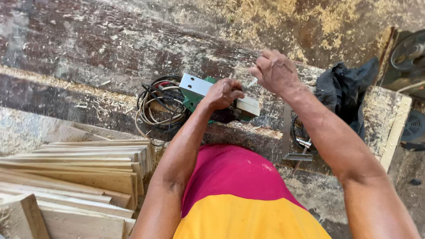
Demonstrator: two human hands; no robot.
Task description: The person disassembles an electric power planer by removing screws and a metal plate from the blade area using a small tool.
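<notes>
A worker's left hand point(223, 94) grips a green electric planer point(208, 95) lying sole-up on a sawdust-strewn bench point(389, 110); the right hand point(275, 71), fingers pinched narrow, holds a small pale tool point(252, 82) just above the planer's far end; the adjustment looks under way, not finished; a coiled cable point(161, 106) lies at left, planed boards point(75, 177) are stacked near left, and a dark cloth point(343, 90) lies at right
</notes>
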